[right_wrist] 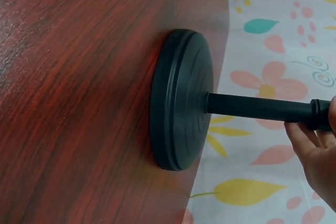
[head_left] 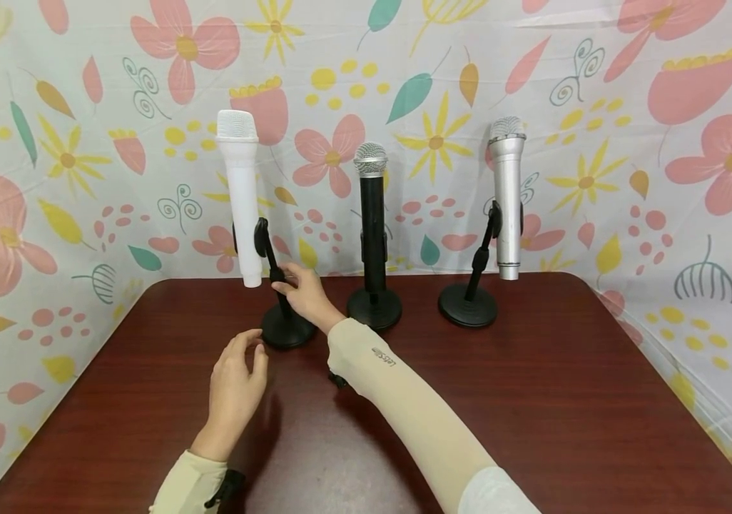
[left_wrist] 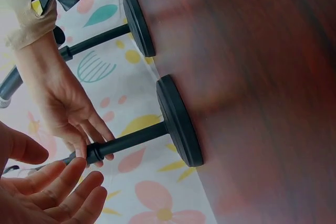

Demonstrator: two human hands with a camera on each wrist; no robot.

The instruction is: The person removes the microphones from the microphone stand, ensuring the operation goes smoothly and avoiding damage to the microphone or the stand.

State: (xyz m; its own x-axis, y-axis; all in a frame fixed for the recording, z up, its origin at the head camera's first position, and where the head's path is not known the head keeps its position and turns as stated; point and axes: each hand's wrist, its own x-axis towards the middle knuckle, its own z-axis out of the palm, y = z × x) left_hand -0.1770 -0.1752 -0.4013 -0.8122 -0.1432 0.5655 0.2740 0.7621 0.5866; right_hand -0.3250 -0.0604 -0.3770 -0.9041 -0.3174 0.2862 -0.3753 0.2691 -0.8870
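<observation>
A white microphone (head_left: 243,193) leans in the clip of a black desk stand (head_left: 287,328) at the left of the table. My right hand (head_left: 307,294) holds that stand's pole by the collar, just under the clip, with thumb and fingers around it. In the right wrist view, the fingertips (right_wrist: 302,142) lie against the pole (right_wrist: 257,107), and the round base (right_wrist: 181,100) sits on the table. My left hand (head_left: 235,385) hovers in front of the base, fingers loosely bent and holding nothing. In the left wrist view, its fingers (left_wrist: 76,198) are spread near the collar.
A black microphone with a silver head (head_left: 373,221) stands upright in a second stand, right of my right hand. Farther right, a silver microphone (head_left: 509,207) tilts in a third stand (head_left: 468,305). Behind the dark red table (head_left: 533,400) hangs a flowered cloth (head_left: 436,86).
</observation>
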